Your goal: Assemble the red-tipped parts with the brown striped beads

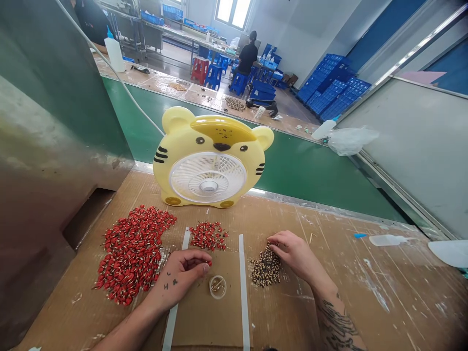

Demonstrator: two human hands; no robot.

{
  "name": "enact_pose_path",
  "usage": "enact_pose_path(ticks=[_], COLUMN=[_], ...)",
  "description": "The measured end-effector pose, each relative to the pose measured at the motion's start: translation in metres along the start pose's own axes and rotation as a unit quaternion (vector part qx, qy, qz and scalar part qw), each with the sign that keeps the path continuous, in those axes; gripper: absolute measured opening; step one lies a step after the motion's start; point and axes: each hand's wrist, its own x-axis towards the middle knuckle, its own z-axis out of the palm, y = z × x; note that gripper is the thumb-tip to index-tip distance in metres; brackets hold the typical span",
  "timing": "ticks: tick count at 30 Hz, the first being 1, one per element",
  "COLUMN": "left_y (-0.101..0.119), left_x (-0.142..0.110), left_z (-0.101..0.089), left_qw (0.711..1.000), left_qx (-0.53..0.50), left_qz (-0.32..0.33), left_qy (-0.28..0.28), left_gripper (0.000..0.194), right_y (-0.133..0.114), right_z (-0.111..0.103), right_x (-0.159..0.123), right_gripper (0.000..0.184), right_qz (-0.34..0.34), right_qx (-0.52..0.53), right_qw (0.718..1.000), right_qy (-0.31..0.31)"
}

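Note:
My left hand (pixel 186 274) is closed, pinching a small red piece (pixel 209 263) between thumb and fingertips. Just below and to the right of those fingertips stands a small round clear cup (pixel 217 287) with a thin stick and some amber-looking liquid in it. My right hand (pixel 292 251) reaches down to the far edge of a pile of small black-and-gold pieces (pixel 266 268). Its thumb and fingers are bent together there, and whatever lies between the tips is hidden. A small heap of red pieces with metal ends (pixel 208 236) lies beyond the left hand.
A large pile of red pieces (pixel 133 248) spreads at left. White tape strips (pixel 243 292) border a cardboard mat (pixel 204 324). Behind stands a yellow tiger-faced fan (pixel 258 156). A squeeze bottle (pixel 389 240) lies at right. A metal cabinet wall (pixel 54 146) rises at left; another person (pixel 248 56) sits far off.

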Motion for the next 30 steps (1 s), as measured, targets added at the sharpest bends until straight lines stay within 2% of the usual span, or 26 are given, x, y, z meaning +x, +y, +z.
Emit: enact_pose_path(ticks=[4, 10, 15, 20, 25, 27, 30], left_y=[-0.003, -0.002, 0.000, 0.000, 0.003, 0.004, 0.004], left_x=[0.000, 0.001, -0.001, -0.001, -0.001, -0.002, -0.002], left_z=[-0.001, -0.001, 0.000, 0.000, 0.002, 0.003, 0.005], left_qw=[1.000, 1.000, 1.000, 1.000, 1.000, 1.000, 0.999], left_qx=[0.006, 0.018, 0.017, 0.014, 0.007, 0.000, -0.007], left_qz=[0.003, 0.009, 0.005, 0.000, 0.004, 0.009, 0.022], left_qy=[-0.002, -0.003, -0.005, -0.005, 0.005, 0.012, 0.024], left_gripper=[0.015, 0.017, 0.016, 0.015, 0.013, 0.013, 0.012], right_y=[-0.003, -0.003, -0.013, -0.021, -0.022, -0.032, -0.064], right_z=[0.004, 0.000, -0.004, 0.001, 0.008, 0.013, 0.025], right_x=[0.003, 0.008, 0.007, 0.008, 0.005, 0.002, -0.001], right_gripper=[0.020, 0.021, 0.018, 0.016, 0.017, 0.014, 0.013], right_qz=[0.002, 0.021, 0.006, -0.015, -0.036, -0.040, -0.073], right_qx=[-0.019, 0.009, 0.005, -0.003, 0.028, 0.075, 0.168], right_qw=[0.999, 0.999, 1.000, 1.000, 0.999, 0.996, 0.982], right_qy=[-0.026, -0.040, -0.030, -0.028, 0.011, 0.038, 0.048])
